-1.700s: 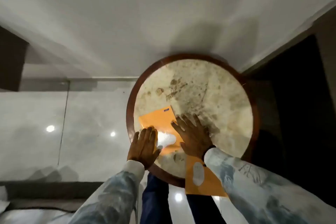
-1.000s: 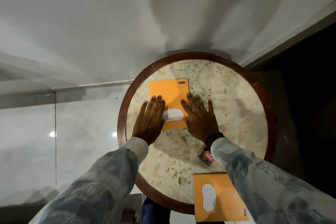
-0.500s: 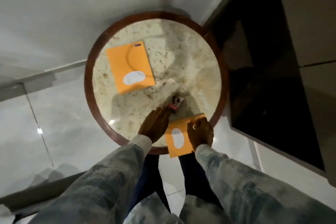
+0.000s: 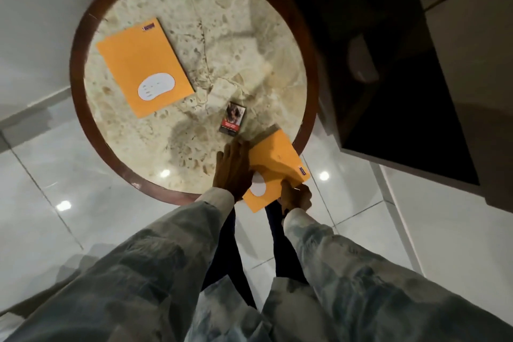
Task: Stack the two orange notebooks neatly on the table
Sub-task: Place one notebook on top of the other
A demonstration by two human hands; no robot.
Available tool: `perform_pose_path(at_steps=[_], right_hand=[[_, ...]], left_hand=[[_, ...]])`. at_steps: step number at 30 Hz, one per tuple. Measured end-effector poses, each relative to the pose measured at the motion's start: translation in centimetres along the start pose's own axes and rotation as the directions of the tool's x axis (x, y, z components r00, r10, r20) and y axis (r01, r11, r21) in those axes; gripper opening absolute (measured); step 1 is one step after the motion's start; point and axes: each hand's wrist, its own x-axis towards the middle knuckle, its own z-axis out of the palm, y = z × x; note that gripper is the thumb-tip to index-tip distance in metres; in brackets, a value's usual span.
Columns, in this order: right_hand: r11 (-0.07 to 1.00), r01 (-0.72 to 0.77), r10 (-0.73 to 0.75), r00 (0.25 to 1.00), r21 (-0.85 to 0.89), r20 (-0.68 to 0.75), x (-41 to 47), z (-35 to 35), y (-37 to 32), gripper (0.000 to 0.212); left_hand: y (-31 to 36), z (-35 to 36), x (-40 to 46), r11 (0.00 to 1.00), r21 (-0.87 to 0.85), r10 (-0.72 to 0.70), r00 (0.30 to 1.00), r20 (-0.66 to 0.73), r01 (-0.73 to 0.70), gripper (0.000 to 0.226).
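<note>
One orange notebook (image 4: 144,66) with a white oval label lies flat on the left part of the round marble table (image 4: 77,75). A second orange notebook (image 4: 277,164) sits at the table's near right edge, tilted and hanging over the rim. My right hand (image 4: 295,197) grips its near right corner from below. My left hand (image 4: 234,169) rests on its left side, fingers laid flat over the cover.
A small dark packet (image 4: 232,118) lies on the marble between the two notebooks. A dark cabinet (image 4: 388,78) stands close to the table's right. Glossy white floor tiles (image 4: 55,189) surround the table, and my legs are just below the rim.
Both hands left the first notebook on the table and moved to the second one at the near edge. That notebook has now been lifted and tilted up at its right side.
</note>
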Motion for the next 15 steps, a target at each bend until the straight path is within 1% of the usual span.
perform_pose_path(at_steps=[2,3,5,7,9,11,13,15], right_hand=[[0.987,0.149,-0.154,0.983,-0.053,-0.102,-1.8,-0.9,-1.4,0.035],[0.967,0.246,-0.252,0.961,-0.070,-0.109,-2.6,-1.2,-2.1,0.032],[0.893,0.435,-0.444,0.893,-0.117,-0.071,-4.3,-1.0,-4.6,0.032],[0.796,0.585,-0.591,0.807,-0.156,0.010,-5.6,1.0,-7.8,0.036],[0.705,0.696,-0.688,0.718,-0.137,0.106,-7.3,4.6,-11.8,0.035],[0.608,0.784,-0.765,0.621,-0.129,0.170,-8.4,8.4,-15.5,0.033],[0.526,0.839,-0.802,0.544,-0.141,0.246,-9.8,12.7,-18.4,0.035],[0.465,0.867,-0.805,0.498,-0.177,0.323,-11.0,16.4,-20.6,0.031]], left_hand=[[-0.4,-1.0,-0.5,0.987,-0.162,-0.009,1.000,0.012,0.011,0.062],[-0.9,-1.5,-0.8,0.977,-0.213,-0.028,1.000,-0.010,0.025,0.062],[-1.9,-3.6,-0.8,0.957,-0.283,-0.088,0.993,-0.085,0.060,0.067],[-3.8,-6.1,-0.1,0.932,-0.346,-0.165,0.974,-0.152,0.104,0.064],[-6.7,-8.8,1.2,0.893,-0.423,-0.271,0.934,-0.231,0.155,0.063],[-9.5,-11.1,2.6,0.827,-0.527,-0.382,0.883,-0.272,0.196,0.068],[-12.4,-12.8,3.7,0.751,-0.615,-0.488,0.829,-0.273,0.239,0.071],[-14.8,-13.8,4.9,0.690,-0.667,-0.562,0.788,-0.251,0.280,0.073]])
